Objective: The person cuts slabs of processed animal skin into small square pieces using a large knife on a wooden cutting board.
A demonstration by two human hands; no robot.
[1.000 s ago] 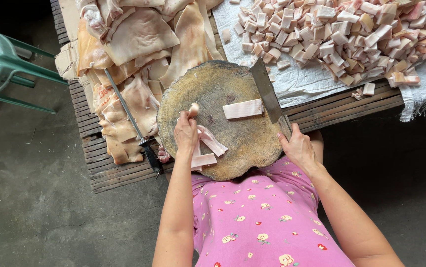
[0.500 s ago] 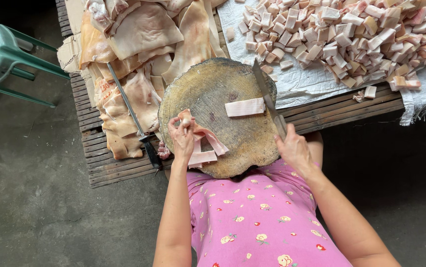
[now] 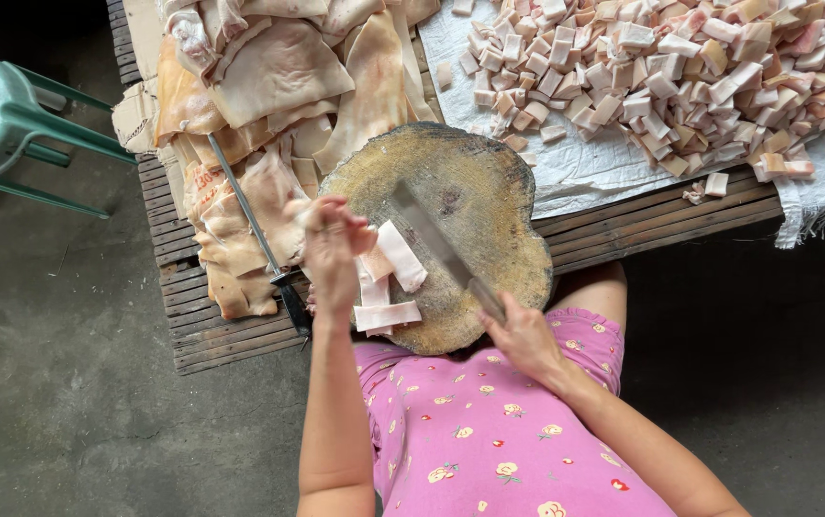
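Note:
A round wooden chopping block (image 3: 470, 182) rests on the slatted platform in front of me. My right hand (image 3: 524, 337) is shut on the handle of a cleaver (image 3: 432, 239), whose blade lies across the block's middle. My left hand (image 3: 331, 244) is over the block's left edge, pinching a pale piece of pork fat (image 3: 309, 213). Next to it, long pale strips of pork fat (image 3: 389, 278) lie on the block's near left part.
Large sheets of pork skin (image 3: 278, 86) are heaped at the back left on a wooden slat platform (image 3: 623, 225). A sharpening steel (image 3: 250, 225) lies on them. Several cut cubes (image 3: 661, 77) cover a white sack at the right. A green plastic chair (image 3: 1, 124) stands left.
The cleaver has swung from the block's right edge onto its middle. The strip that lay at the block's centre is gone from there. My left hand has lifted a piece.

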